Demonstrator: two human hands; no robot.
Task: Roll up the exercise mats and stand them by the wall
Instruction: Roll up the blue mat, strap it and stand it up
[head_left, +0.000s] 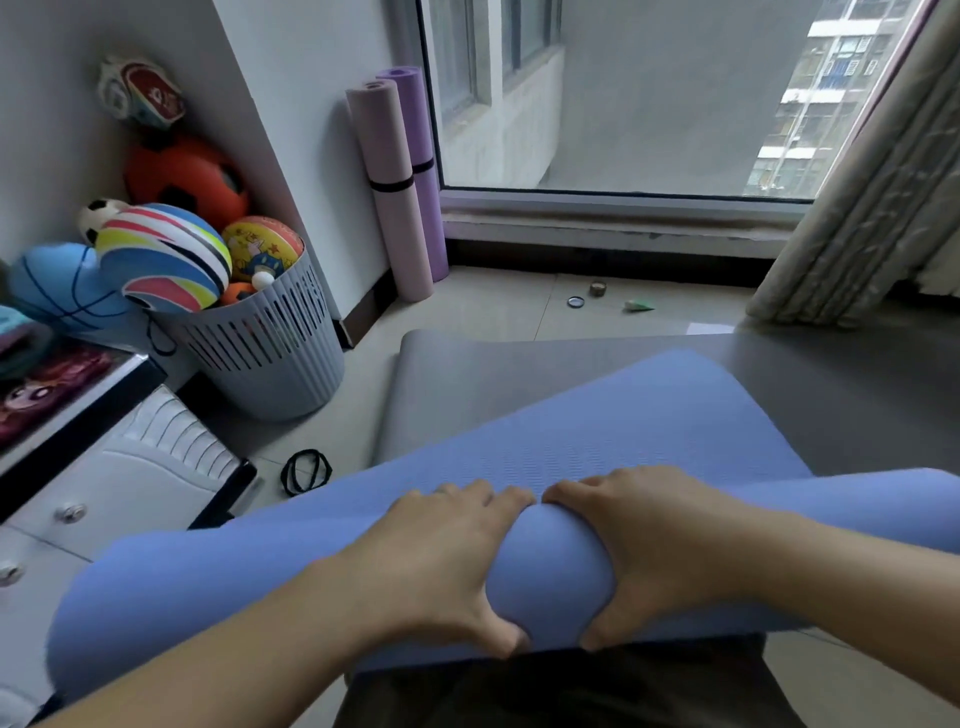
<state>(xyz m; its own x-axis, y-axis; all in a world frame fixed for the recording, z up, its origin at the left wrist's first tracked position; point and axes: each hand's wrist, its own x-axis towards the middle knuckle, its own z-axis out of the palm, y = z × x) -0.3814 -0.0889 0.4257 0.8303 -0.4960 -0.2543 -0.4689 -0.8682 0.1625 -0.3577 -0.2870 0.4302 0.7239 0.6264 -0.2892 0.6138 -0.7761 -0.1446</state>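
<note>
Your L hand (447, 561) & R hand (670, 551) sit side by side on the rolled end of a blue mat (550, 566). Each grip is closed round the roll, fingers curled over the top, thumbs under the near side. The unrolled part runs away from you over a grey mat (519, 369) on the floor (493, 306). Two rolled purple mats (387, 176) stand upright at the wall (311, 104). Black bands (305, 470) lie near a basket of balls (270, 358).
</note>
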